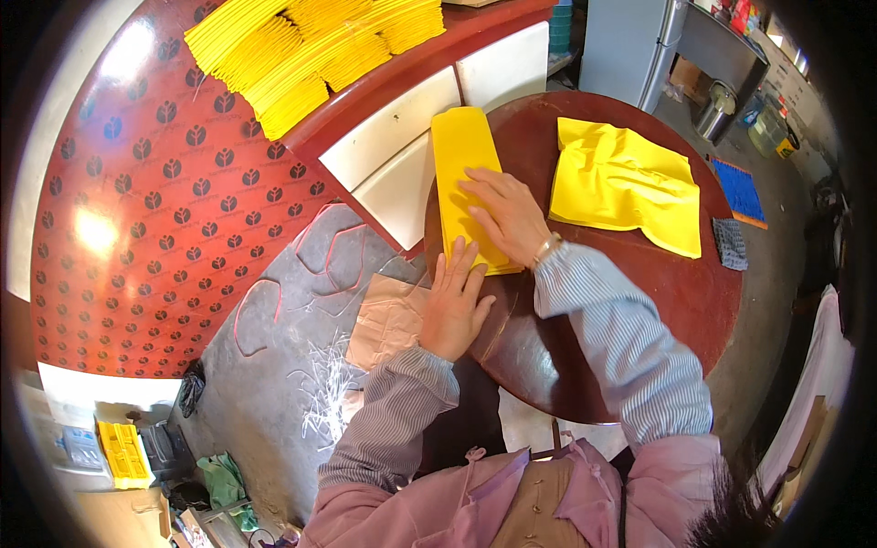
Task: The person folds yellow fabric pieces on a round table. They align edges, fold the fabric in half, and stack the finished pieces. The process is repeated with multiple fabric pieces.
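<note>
At far left, broad red desk [174,265] patterned with black motifs, bearing at its upper end thick rows of folded yellow pieces [320,55]. Next, on the grey floor, loose pink cords [343,247], a scatter of white strips [327,393] and a creased brown sheet [388,320]. Then left grip [448,306], palm down, fingers slightly parted, fingertips resting on the lower left edge of a long folded yellow bundle [464,164]; bundle lying at the left side of a round dark red desk [690,310], upper left corner jutting past the rim. Just beyond, right grip [512,215], spread over the bundle's middle, thumb apart from fingers, pinching nothing visible. Farther right, well apart from both, a wide, wrinkled yellow piece [630,187] laid out flat, then a grey cloth [729,243] near the desk's right rim.
</note>
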A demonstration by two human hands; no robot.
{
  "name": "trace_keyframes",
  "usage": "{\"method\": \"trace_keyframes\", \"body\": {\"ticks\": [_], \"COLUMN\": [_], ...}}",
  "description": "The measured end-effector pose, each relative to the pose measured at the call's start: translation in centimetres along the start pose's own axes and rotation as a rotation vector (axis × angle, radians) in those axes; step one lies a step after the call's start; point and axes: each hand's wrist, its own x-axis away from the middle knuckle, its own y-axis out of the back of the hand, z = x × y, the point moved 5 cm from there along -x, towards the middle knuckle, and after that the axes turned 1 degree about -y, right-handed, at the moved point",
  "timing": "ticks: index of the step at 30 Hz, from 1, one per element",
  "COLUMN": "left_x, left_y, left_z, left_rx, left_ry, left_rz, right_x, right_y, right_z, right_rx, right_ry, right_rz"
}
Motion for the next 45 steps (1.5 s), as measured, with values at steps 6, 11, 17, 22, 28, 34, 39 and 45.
{"method": "trace_keyframes", "body": {"ticks": [6, 11, 17, 22, 28, 34, 39, 45], "left_x": [0.1, -0.2, -15.5, -24.5, -24.7, -26.1, -27.3, -27.0], "left_y": [-0.5, 0.8, -1.4, -6.3, -8.1, -8.9, -9.6, -9.9], "left_z": [1.1, 2.5, 10.9, 17.3, 18.5, 19.5, 20.5, 21.1], "left_rx": [0.047, 0.189, 0.411, 0.275, 0.018, -0.099, -0.136, -0.081], "left_ry": [-0.052, -0.068, -0.080, -0.061, -0.119, -0.144, -0.104, -0.155], "left_rz": [0.127, 0.050, 0.030, 0.340, 0.388, 0.375, 0.334, 0.256], "right_x": [-3.2, -2.3, -2.3, -2.2, -1.1, 2.4, 4.2, 6.8], "right_y": [-6.4, -7.5, -7.4, -7.4, -7.2, -4.4, -3.7, -3.2], "right_z": [-4.5, -5.6, -5.9, -5.6, -4.9, -1.7, -0.6, 0.2], "right_rx": [0.247, 0.246, 0.223, 0.120, 0.218, 0.058, -0.028, -0.132], "right_ry": [0.036, 0.004, -0.044, -0.060, 0.020, 0.191, 0.204, 0.219], "right_rz": [0.464, 0.471, 0.577, 0.492, 0.452, 0.401, 0.452, 0.499]}}
